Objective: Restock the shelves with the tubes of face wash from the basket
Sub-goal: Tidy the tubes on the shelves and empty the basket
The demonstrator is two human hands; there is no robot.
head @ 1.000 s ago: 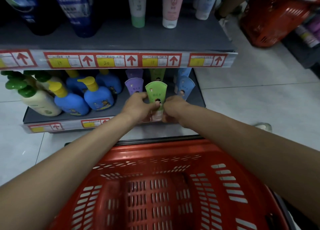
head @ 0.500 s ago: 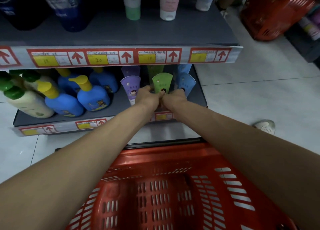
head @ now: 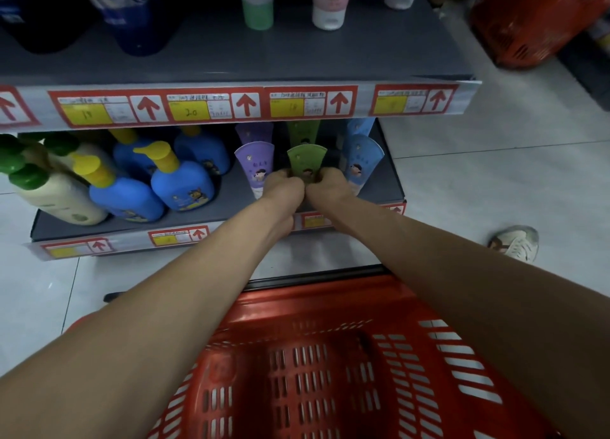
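Left hand [head: 284, 187] and right hand [head: 326, 186] both grip green tube [head: 306, 161], upright on lower shelf [head: 386, 181] at frame centre, between purple tube [head: 255, 161] and blue tube [head: 361, 158]; red basket [head: 330, 306] at bottom.

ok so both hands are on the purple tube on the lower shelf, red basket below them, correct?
No: the head view shows the left hand and right hand holding the green tube, beside the purple tube, on the lower shelf. The red basket is below them.
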